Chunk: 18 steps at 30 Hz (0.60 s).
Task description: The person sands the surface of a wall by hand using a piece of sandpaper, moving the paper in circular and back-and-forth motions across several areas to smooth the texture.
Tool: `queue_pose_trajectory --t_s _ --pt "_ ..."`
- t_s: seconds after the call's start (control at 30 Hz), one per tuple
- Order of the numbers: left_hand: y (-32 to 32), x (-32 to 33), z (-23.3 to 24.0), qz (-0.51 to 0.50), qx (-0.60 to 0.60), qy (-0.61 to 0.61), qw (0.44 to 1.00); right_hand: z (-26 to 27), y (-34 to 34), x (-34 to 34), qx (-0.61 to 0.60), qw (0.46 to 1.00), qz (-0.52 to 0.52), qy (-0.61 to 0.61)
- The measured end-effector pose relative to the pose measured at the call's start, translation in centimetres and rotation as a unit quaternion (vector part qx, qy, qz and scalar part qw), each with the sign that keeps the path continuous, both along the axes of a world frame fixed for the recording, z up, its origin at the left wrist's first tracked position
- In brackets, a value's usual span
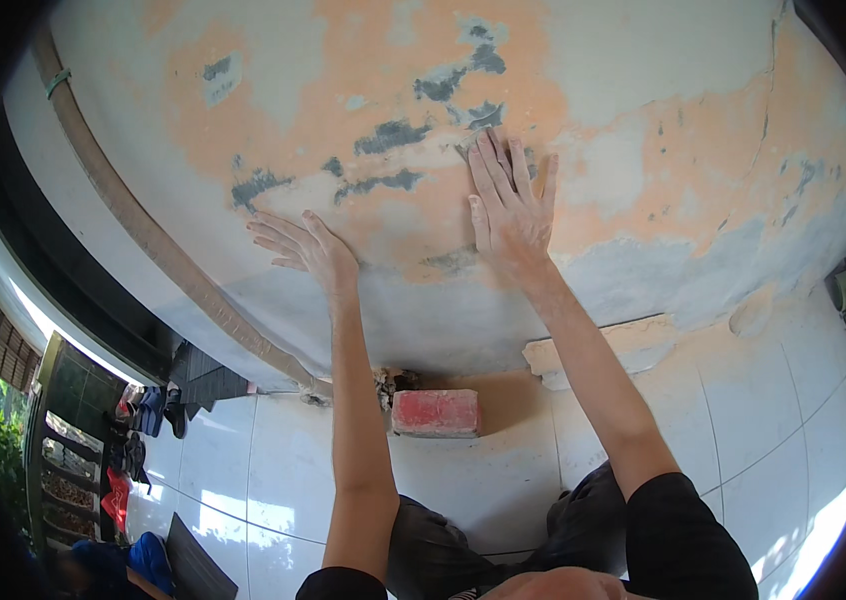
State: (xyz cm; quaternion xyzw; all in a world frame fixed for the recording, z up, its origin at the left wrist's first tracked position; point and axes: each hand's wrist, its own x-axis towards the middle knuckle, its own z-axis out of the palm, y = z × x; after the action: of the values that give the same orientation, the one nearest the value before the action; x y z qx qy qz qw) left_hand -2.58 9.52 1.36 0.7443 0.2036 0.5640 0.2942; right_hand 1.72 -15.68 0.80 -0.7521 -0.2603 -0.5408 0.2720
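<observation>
Before me stands a wall (423, 315) with patchy peach and whitish paint, dark grey spots and a bare grey lower band. My left hand (310, 247) rests against it on the left, fingers apart and nothing in them. Farther right and higher, my right hand (511, 206) lies against the peach area with its fingers spread, just below a dark grey patch (486, 115). A thin grey edge shows beside its fingertips; whether it is a sheet under the hand or flaking paint is unclear. Pale dust covers the fingers of my right hand.
A worn red block (436, 412) sits on white floor tiles (280, 450) at the wall's foot. Broken plaster (607, 345) projects at the base. A pipe (160, 259) runs down the left. Shoes (149, 411) stand beyond it. A person in blue (97, 566) is partly visible at lower left.
</observation>
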Motion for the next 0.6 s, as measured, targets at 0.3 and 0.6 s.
queue_pose_trajectory --t_s 0.3,0.6 --pt "0.7 0.5 -0.6 0.01 0.042 0.002 0.999 1.5 0.5 -1.0 -0.037 0.999 -0.037 -0.013" --pt "0.8 0.4 -0.5 -0.007 0.05 -0.017 0.999 3.8 2.4 -3.1 -0.046 0.998 -0.039 -0.014"
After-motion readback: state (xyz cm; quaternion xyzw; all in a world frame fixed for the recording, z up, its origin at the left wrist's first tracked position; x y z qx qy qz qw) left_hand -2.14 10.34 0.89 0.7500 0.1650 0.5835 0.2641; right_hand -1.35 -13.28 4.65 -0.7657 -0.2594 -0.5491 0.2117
